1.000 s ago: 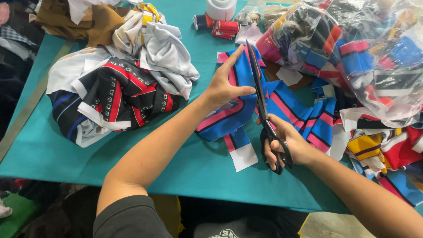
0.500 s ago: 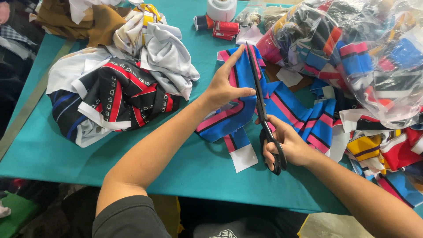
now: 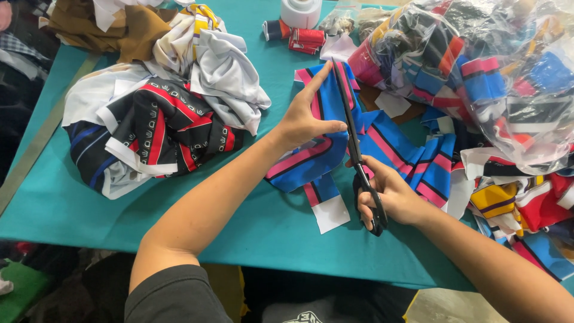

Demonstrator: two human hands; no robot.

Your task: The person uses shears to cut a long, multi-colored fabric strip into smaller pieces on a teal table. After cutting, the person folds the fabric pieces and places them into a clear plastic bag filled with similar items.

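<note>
- Head view, nearest me: my right hand [image 3: 391, 197] is closed through the handles of the black scissors [image 3: 354, 140], whose blades lie almost shut along the blue and pink striped fabric [image 3: 326, 152].
- My left hand [image 3: 305, 119] presses flat, fingers spread, on that fabric near the middle of the teal bench [image 3: 72, 209].
- Judging by the blades, the cut seems underway; the strip's far end looks uncut.
- Farther off: a black and red garment pile [image 3: 161, 125] toward the left edge, and a clear bag of pieces [image 3: 478, 72] at the far right corner.
</note>
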